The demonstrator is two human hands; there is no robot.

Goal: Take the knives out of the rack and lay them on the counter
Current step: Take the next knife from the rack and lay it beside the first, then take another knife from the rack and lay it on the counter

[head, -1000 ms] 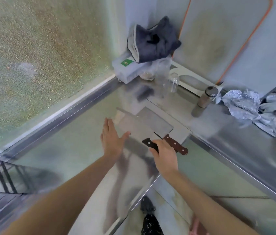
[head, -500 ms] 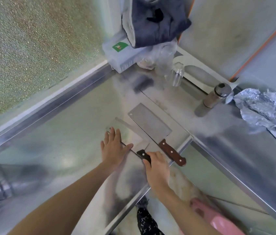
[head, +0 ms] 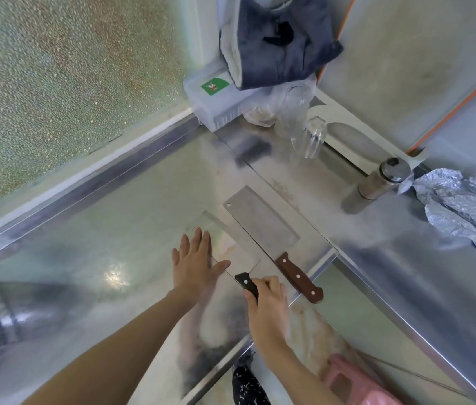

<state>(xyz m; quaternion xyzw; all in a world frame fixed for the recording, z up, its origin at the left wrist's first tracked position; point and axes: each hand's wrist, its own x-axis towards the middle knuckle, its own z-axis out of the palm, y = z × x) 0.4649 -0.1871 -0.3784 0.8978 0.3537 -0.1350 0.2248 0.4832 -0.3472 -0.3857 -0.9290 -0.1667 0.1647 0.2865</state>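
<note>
Two cleavers lie side by side on the steel counter near its inner corner. The right one, a brown-handled cleaver, lies free with its handle over the counter edge. On its left lies a black-handled cleaver, blade flat on the steel. My right hand is closed around its black handle. My left hand rests flat with fingers spread on the left part of that blade. The rack is out of view.
At the back corner stand a white plastic box with a dark cloth on top, clear glasses and a steel shaker. Crumpled foil lies at the right. A pink stool stands on the floor below.
The black-handled cleaver has come down beside the brown-handled one and now lies flat. My left hand has settled onto its blade. The camera has moved closer and tilted down.
</note>
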